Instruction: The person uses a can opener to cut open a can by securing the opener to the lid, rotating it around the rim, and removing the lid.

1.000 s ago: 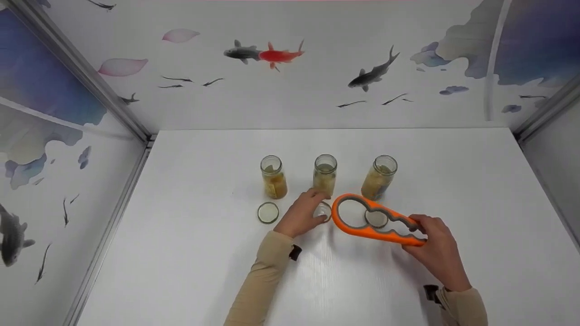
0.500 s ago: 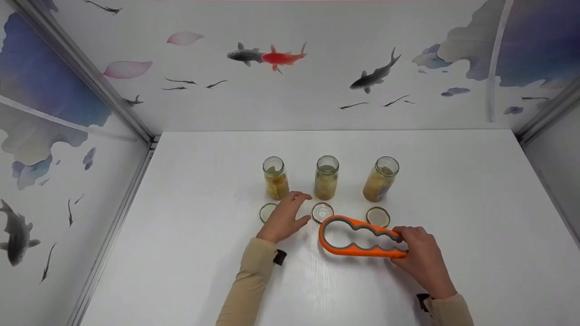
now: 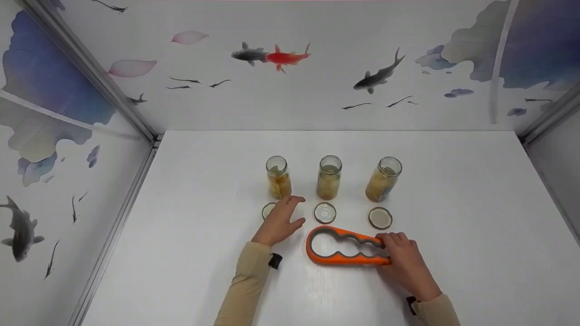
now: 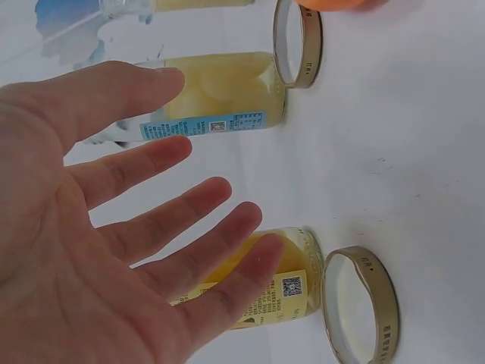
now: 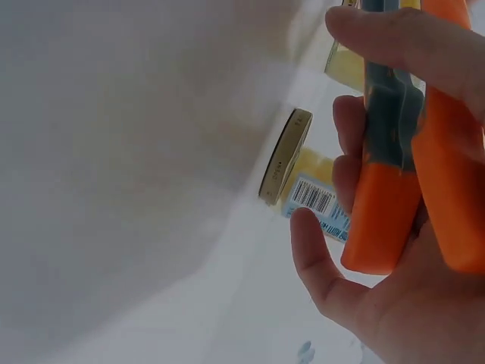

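Note:
My right hand [image 3: 405,260] grips the handle ends of an orange and grey jar opener [image 3: 344,259], which lies low over the table in front of the lids. Its wide loop points left. In the right wrist view, thumb and fingers wrap round the orange handles [image 5: 381,216]. My left hand [image 3: 278,222], fingers spread and holding nothing, hovers over the left lid [image 3: 267,209] and partly hides it. The middle lid [image 3: 325,213] and right lid [image 3: 380,218] lie inside up. Behind them stand three lidless glass jars: left [image 3: 278,179], middle [image 3: 329,179] and right [image 3: 383,181].
The white table [image 3: 204,181] ends at a back wall [image 3: 326,108] painted with fish. A side wall [image 3: 118,145] with a metal frame rises at the left, another [image 3: 557,136] at the right. The jars hold yellowish fruit in liquid.
My left hand has moved left from the middle lid, leaving it in view. The jar opener in my right hand has come left and nearer to me, uncovering the right lid.

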### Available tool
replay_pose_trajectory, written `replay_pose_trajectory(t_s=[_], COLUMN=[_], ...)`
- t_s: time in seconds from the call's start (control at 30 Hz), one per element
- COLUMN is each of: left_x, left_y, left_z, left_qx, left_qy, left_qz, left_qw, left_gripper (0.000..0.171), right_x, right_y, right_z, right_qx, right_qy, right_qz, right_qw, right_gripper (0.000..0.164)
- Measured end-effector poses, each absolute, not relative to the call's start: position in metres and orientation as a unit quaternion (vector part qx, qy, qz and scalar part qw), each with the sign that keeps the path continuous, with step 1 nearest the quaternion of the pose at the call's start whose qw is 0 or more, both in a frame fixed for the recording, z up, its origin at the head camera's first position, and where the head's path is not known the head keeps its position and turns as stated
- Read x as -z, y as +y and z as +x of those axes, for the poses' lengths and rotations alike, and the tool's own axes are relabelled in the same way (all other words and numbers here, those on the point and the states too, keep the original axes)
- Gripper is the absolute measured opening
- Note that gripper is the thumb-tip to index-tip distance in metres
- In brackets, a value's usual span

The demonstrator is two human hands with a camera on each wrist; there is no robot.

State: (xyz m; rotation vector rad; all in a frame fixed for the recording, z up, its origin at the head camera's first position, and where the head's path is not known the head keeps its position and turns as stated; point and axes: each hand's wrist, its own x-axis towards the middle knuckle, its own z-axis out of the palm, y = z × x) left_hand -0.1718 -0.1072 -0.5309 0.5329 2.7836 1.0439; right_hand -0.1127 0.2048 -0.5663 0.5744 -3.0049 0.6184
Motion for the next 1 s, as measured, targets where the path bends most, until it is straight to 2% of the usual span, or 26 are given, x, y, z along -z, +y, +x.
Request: replay_pose_trajectory(t_s=[0.37,0.83,1.0], left_x=[0.534,0.536,0.538], left_y=[-0.116,-0.124,-0.126], left_z=[-0.17,-0.166,-0.165], left_qx=[-0.354,-0.345,-0.347], left_qy=[0.919,0.922,0.922], left_qz=[0.16,0.166,0.161], left_qw=[0.069,0.056,0.067], left_gripper=[0.042,0.041,0.041], right_x=[0.565,0.57,0.569], right_y=[0.188,0.173,0.171], right_z=[-0.118,-0.12,-0.121], right_qx=[-0.209,-0.211,-0.21], right_qy=[-0.956,-0.948,-0.949], right_qz=[0.199,0.235,0.231], right_qw=[-0.05,-0.035,-0.047], right_gripper=[0.054,0.049,0.049])
